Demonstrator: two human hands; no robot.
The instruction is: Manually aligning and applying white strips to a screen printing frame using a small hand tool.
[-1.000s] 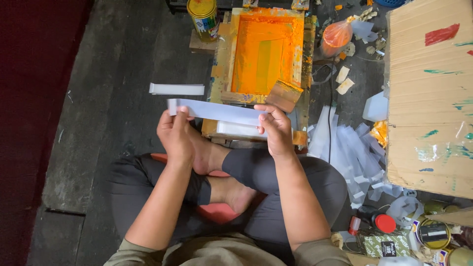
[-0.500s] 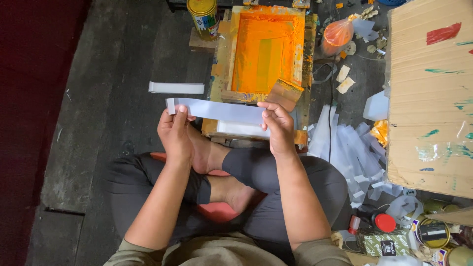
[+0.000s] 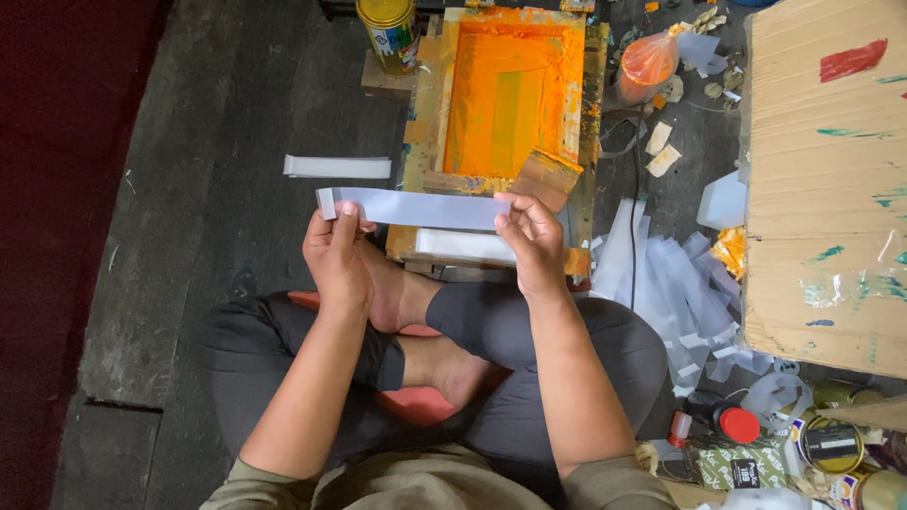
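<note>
A floor-level print workshop: an orange-inked screen frame (image 3: 515, 94), paint tins (image 3: 389, 33) beside it, ink-smeared cardboard (image 3: 827, 179) right of it.

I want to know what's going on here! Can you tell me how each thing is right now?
Left hand: pinching the strip's left end.
Right hand: pinching the strip's right end.
Pale strip: held flat and level between both hands.
Printing frame: lying flat, coated in orange ink.
Tin can: upright, lid on.
Orange bag: tied shut.
Loose strips: piled on the floor.

The printing frame (image 3: 515, 94) is cut off at the top edge; beside it the tin (image 3: 387, 28) loses its top, and the cardboard sheet (image 3: 827, 170) runs off right.
</note>
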